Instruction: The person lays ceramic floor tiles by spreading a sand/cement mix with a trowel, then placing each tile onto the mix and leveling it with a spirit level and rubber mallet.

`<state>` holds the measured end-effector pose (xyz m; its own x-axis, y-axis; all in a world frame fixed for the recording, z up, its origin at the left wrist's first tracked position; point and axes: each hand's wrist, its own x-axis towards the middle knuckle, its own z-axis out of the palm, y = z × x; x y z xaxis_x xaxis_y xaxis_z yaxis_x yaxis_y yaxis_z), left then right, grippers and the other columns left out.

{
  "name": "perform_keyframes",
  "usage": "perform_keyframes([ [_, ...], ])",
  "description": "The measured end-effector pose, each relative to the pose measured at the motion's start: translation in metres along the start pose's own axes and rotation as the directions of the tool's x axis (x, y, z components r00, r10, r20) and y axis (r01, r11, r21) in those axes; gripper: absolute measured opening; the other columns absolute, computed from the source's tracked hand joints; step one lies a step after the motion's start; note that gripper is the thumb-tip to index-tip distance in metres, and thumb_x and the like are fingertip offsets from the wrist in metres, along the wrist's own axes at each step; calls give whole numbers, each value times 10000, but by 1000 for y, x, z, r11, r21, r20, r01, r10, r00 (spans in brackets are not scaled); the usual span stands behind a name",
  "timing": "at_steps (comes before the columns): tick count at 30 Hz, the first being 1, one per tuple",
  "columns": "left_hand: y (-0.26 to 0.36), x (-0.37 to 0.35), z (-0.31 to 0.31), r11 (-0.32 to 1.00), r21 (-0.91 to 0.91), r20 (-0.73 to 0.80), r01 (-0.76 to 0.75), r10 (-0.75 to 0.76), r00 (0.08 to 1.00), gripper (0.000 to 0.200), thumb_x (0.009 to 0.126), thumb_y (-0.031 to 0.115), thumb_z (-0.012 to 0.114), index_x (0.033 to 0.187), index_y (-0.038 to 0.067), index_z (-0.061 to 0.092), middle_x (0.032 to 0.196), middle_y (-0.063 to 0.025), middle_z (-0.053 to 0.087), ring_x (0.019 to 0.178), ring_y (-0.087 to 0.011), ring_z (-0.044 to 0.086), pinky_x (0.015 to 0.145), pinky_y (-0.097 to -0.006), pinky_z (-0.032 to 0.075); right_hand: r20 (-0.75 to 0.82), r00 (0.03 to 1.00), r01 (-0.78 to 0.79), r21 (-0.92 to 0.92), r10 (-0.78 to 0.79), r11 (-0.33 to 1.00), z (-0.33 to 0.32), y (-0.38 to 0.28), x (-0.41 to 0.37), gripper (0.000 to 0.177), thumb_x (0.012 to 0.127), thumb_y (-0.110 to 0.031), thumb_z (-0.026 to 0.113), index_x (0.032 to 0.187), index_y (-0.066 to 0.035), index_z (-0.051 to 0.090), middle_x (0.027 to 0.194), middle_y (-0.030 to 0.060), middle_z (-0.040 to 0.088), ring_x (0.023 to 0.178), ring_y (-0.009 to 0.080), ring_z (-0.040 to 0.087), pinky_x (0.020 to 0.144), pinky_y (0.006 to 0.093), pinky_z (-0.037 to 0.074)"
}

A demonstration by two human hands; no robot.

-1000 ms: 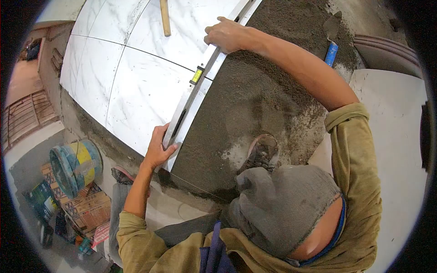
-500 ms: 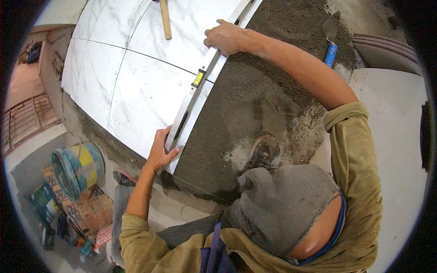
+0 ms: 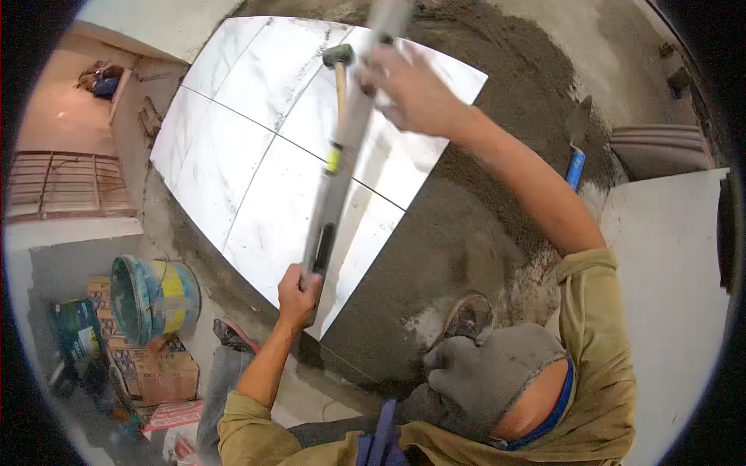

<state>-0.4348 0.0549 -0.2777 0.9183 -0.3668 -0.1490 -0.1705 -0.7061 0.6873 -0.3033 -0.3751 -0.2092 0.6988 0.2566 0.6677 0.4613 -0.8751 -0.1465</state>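
Gripping the long silver aluminium spirit level (image 3: 336, 175) near both ends, you are holding it over the white marble-patterned floor tiles (image 3: 256, 155). Your left hand (image 3: 299, 299) is clenching it at the tiles' near edge. Your blurred right hand (image 3: 412, 95) is grasping it over their far part. A wooden-handled mallet (image 3: 339, 57) is lying on the tiles, and a blue-handled trowel (image 3: 575, 167) is resting in the grey mortar bed (image 3: 466, 202) beside them.
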Motion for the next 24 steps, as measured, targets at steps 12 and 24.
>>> perform_keyframes([
  [12,-83,112,-71,975,-16,-490,222,-201,848,797,786,259,755,1420,-29,367,1220,-261,612,1094,-363,621,946,-416,474,240,569,-822,207,787,531,6,51,-114,251,846,-201,556,858,16,682,865,236,688,839,400,682,774,439,528],
  [24,-173,173,-78,919,128,-568,372,-239,787,789,763,380,719,1361,-75,478,1292,-310,549,1169,-444,559,992,-443,459,636,137,-920,367,759,-141,-17,46,-152,301,927,-66,489,1170,12,647,754,47,594,579,113,516,443,271,393],
])
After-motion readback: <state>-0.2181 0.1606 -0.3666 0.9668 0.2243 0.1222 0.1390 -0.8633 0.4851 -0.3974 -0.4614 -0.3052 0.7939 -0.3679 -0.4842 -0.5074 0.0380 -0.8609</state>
